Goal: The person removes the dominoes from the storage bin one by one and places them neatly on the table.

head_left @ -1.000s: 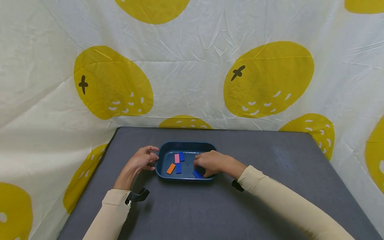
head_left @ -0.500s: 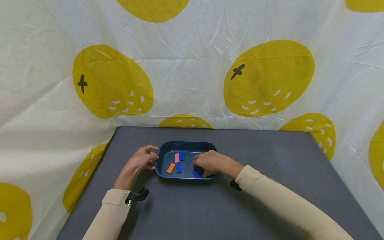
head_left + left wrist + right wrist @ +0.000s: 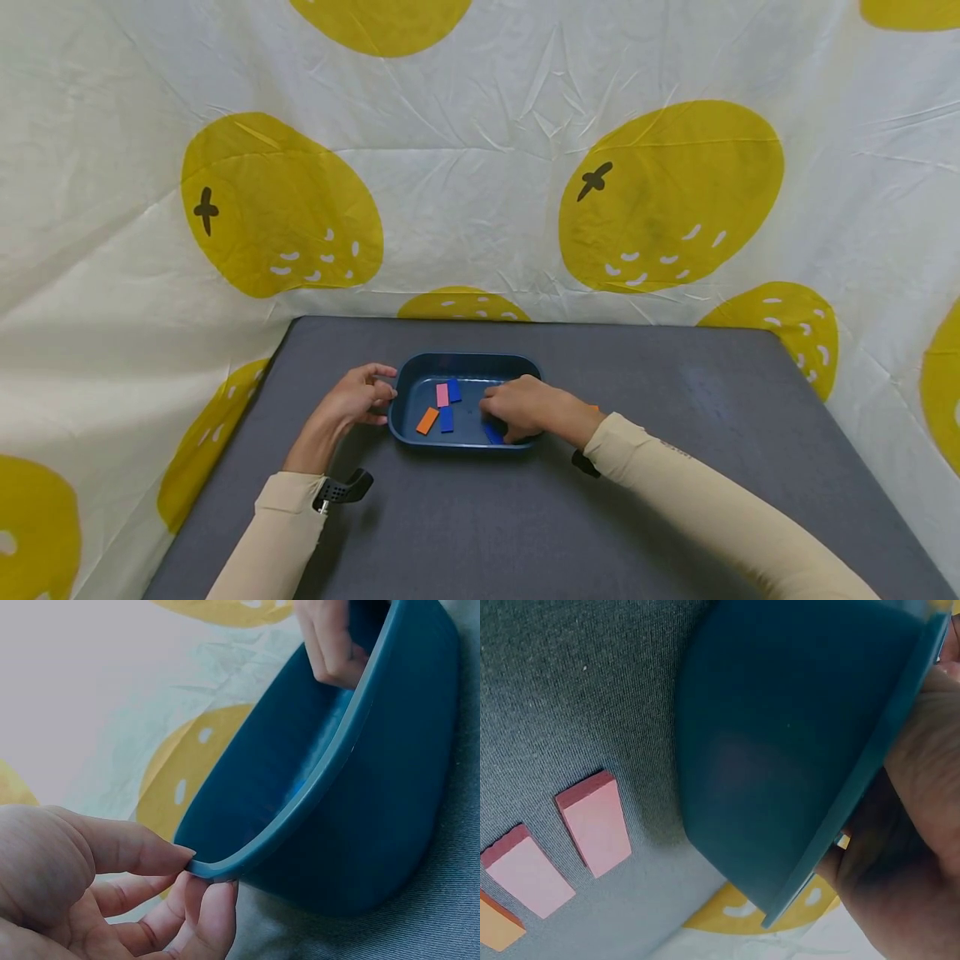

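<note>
1. The grey surface [image 3: 450,525] carries work that looks partway done: one pink block [image 3: 596,823], a second pink block [image 3: 529,877] and an orange block [image 3: 496,926] lie outside the tray, other blocks inside. Which group counts as finished, I cannot tell.
2. The blue tray [image 3: 480,362] sits upright between the hands.
3. The left hand [image 3: 356,396] pinches the tray's left rim between thumb and fingers; the right hand [image 3: 525,404] reaches into its right end, fingertips hidden, so whether it grasps anything is unclear.
4. A blue block [image 3: 493,432] lies right by the right hand's fingers, partly covered. Four more lie nearer the left end, apart from both hands: pink [image 3: 442,395], blue [image 3: 454,390], blue [image 3: 447,419], orange [image 3: 427,421]. Those probably remain to be handled.
</note>
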{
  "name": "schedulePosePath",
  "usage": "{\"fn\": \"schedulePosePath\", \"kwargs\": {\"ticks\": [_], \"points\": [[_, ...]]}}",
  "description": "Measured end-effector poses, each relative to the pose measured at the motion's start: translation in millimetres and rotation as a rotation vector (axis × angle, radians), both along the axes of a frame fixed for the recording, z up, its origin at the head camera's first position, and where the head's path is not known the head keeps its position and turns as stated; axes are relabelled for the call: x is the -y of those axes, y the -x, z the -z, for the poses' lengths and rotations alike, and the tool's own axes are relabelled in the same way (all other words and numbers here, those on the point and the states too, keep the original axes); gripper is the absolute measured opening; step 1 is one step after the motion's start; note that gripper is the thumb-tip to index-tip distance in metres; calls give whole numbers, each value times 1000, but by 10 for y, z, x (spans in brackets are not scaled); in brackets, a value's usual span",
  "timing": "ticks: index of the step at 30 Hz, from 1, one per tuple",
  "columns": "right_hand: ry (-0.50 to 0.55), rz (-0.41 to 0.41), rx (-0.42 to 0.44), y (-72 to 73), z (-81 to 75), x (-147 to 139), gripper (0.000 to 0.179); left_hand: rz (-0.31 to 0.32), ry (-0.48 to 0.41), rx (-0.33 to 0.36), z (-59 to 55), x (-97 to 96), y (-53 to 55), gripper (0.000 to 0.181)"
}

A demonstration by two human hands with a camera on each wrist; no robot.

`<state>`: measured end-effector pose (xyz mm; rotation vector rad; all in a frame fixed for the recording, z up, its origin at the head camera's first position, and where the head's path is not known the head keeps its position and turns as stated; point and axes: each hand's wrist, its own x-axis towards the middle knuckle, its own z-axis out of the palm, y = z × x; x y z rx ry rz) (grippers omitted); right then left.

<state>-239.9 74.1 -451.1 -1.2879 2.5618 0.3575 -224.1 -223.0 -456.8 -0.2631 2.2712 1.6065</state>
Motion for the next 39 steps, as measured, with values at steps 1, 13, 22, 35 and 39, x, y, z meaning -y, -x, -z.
{"fn": "schedulePosePath", "kwargs": {"ticks": [1,13,22,35,39], "points": [[-2,7,-2,3,-3,-1,45,2,0,1,-3,-3,0,43],[0,-36,62,40,-15,8,45,-2,3,3,-3,0,9,44],[16,-22,44,43,-43,-32,43,-2,0,5,-10,2,9,44],[153,15,87,73,-112,-219,40,-5,3,-12,25,-1,0,43],[197,27,101,59,-175,-273,42,-3,1,-18,37,1,-7,44]]}}
